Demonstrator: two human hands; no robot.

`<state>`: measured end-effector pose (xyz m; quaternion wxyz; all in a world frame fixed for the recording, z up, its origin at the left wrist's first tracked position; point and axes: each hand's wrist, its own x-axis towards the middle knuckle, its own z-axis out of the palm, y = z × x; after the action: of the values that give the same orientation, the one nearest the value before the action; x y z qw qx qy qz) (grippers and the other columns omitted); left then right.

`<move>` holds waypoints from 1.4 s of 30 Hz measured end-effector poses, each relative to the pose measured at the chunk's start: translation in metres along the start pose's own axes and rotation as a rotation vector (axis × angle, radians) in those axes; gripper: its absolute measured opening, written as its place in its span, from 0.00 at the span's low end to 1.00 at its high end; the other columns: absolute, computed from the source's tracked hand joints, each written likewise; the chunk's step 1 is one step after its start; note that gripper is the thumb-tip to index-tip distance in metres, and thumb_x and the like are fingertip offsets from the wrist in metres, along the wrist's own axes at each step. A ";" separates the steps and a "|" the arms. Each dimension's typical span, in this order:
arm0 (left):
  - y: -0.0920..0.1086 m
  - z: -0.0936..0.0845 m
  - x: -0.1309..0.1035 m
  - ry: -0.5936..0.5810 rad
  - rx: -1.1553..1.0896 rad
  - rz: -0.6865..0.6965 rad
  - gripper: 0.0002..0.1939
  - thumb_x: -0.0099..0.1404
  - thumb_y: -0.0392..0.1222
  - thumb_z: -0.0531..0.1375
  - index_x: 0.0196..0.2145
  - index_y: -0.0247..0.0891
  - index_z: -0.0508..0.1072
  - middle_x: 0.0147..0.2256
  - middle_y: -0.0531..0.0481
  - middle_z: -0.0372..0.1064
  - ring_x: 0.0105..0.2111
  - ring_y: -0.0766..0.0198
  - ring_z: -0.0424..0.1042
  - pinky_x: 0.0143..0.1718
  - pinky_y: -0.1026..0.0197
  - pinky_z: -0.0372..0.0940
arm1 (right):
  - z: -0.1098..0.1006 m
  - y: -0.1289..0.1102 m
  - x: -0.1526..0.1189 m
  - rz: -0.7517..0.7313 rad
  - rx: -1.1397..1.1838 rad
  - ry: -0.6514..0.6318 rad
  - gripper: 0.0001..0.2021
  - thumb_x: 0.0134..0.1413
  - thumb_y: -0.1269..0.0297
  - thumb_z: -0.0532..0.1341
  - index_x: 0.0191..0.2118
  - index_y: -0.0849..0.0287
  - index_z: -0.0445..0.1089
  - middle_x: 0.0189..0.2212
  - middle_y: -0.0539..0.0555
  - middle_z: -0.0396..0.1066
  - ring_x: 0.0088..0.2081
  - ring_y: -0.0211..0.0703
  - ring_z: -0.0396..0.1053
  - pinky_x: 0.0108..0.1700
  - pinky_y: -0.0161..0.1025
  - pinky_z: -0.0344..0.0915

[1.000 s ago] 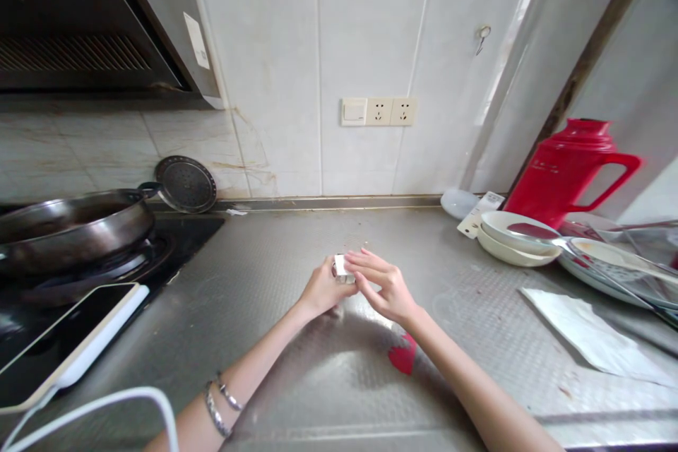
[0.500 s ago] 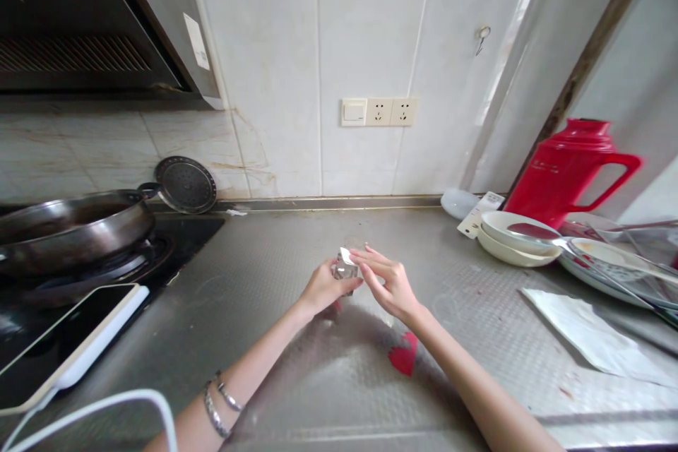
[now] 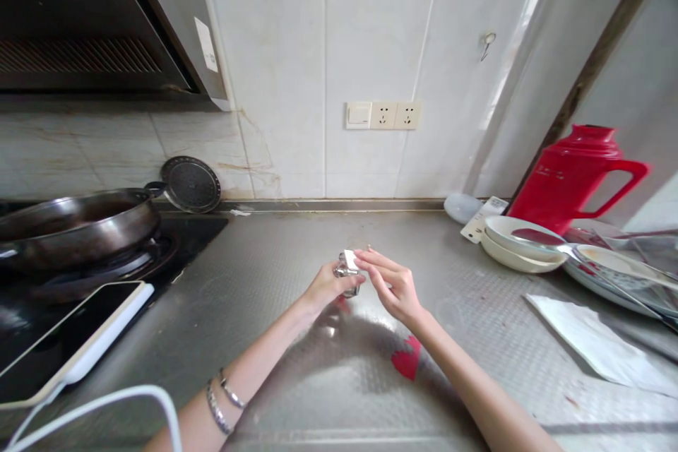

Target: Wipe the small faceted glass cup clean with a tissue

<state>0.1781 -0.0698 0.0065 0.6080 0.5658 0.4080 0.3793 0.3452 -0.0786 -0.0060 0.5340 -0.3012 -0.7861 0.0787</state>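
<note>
Near the middle of the metal counter (image 3: 275, 247), my left hand (image 3: 329, 285) is wrapped round a small clear glass container (image 3: 349, 284). My right hand (image 3: 390, 284) pinches a small white piece (image 3: 350, 259) against the top of the glass, its fingers partly hiding it. Both hands are raised a little above the counter. Below my right forearm lies a jagged red cut-out (image 3: 407, 358). A smaller red patch (image 3: 342, 304) shows faintly beneath the glass.
On the left are a steel pan (image 3: 79, 226) on the stove, a phone (image 3: 68, 339) with a white cable (image 3: 132, 390), and a round perforated disc (image 3: 191, 185). At right stand a red thermos (image 3: 569, 176), stacked bowls (image 3: 522, 258), plates (image 3: 609, 281) and a white sheet (image 3: 598, 342).
The whole view has shifted slightly, with the scene a little further right. Both hands keep nearly the same pose, and the glass shows a bit more between them.
</note>
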 end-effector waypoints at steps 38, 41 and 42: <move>-0.029 -0.014 0.016 -0.027 0.272 0.417 0.49 0.45 0.45 0.72 0.59 0.38 0.52 0.52 0.38 0.65 0.52 0.51 0.66 0.54 0.51 0.60 | 0.018 -0.008 0.006 0.681 0.548 -0.041 0.34 0.44 0.58 0.68 0.59 0.57 0.62 0.55 0.59 0.67 0.51 0.54 0.70 0.52 0.51 0.67; -0.028 -0.015 0.013 -0.017 0.285 0.364 0.40 0.47 0.46 0.71 0.54 0.36 0.58 0.47 0.41 0.69 0.47 0.54 0.70 0.48 0.55 0.64 | 0.017 -0.003 0.005 0.608 0.358 -0.102 0.34 0.44 0.56 0.68 0.59 0.53 0.62 0.57 0.57 0.65 0.55 0.55 0.65 0.53 0.52 0.67; -0.028 -0.016 0.013 -0.022 0.274 0.349 0.39 0.47 0.46 0.71 0.53 0.36 0.59 0.45 0.42 0.70 0.45 0.55 0.71 0.46 0.56 0.65 | 0.016 -0.003 0.005 0.584 0.296 -0.122 0.35 0.44 0.55 0.68 0.60 0.53 0.62 0.57 0.57 0.65 0.57 0.56 0.64 0.54 0.53 0.66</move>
<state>0.1682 -0.0539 -0.0231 0.4551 0.7093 0.3449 0.4133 0.3290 -0.0748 -0.0074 0.4787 -0.4275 -0.6772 0.3597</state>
